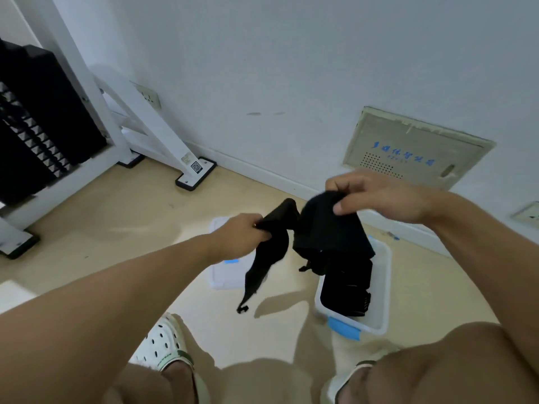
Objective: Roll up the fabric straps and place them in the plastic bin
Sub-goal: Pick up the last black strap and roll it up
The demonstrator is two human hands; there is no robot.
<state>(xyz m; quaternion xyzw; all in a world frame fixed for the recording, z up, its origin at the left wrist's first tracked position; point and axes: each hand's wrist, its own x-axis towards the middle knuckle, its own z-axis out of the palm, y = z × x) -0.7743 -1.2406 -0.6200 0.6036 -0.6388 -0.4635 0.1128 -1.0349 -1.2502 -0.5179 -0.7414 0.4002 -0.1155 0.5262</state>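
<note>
Both bare forearms are reaching forward from the bottom corners, converging toward the middle. The left hand (248, 233) is sitting lower, its fingers curling tight around a bunched part of a black fabric strap (320, 228). The right hand (376, 199) is sitting higher and further forward, wrist bending inward, thumb and curled fingers pinching the same strap's upper edge. Two bare knees are showing at the bottom edge.
</note>
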